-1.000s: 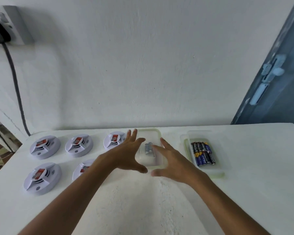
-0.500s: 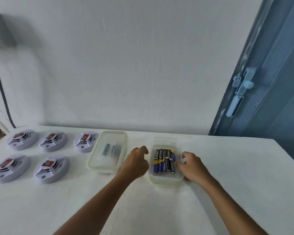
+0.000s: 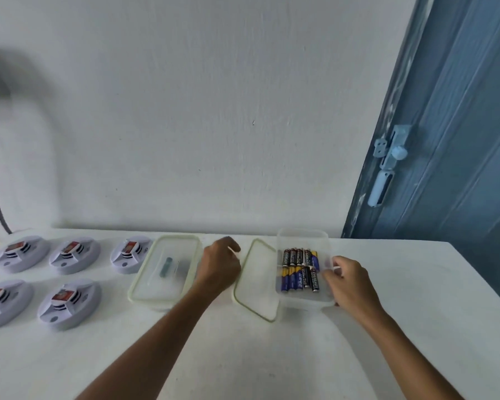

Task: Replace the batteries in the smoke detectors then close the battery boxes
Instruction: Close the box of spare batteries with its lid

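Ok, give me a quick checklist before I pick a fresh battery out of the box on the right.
1. Lid off the right battery box: ok, it lies beside the box, held by the left hand.
2. Fresh batteries reachable: ok, two rows lie exposed.
3. Box steadied: ok, the right hand grips its right wall.
4. A hand free to pick: not ok, both are occupied.
5. Smoke detectors opened for swapping: cannot tell.
6. Left box closed: ok, its lid is on.
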Demonstrator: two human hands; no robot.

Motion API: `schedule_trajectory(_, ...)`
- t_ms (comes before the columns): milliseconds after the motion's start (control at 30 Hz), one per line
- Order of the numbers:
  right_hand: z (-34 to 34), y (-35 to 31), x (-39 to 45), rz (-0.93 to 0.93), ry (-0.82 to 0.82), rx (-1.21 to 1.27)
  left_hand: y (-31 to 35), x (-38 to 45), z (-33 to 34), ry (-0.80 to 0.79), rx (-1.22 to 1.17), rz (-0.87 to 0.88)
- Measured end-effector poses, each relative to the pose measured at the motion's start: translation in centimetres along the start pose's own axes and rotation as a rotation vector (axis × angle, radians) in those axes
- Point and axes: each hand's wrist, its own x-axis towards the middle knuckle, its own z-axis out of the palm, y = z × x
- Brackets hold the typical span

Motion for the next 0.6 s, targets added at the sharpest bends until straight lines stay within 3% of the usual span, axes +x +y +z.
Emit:
schedule_trajectory(133,1.0,0.0,0.3,0.036,-0.008,0.039,1.6,1.0,-5.0,0.155,0.002,0.141)
schedule_trajectory(267,4.1,-0.5,0.1,0.022,-0.061,0.023,1.8,1.4,-9.9,0.286,-0.035,0.177)
schedule_trajectory(467,8.1,-1.9,-0.1,-0.005,-0.124,0.082,-0.1,1.1,-13.6,0.344,-0.243,0.062)
schedule_trajectory(600,8.6,-2.6,-0.3,-0.017,-0.131,-0.096,-1.4,0.3,-13.8,0.279,-0.615,-0.095)
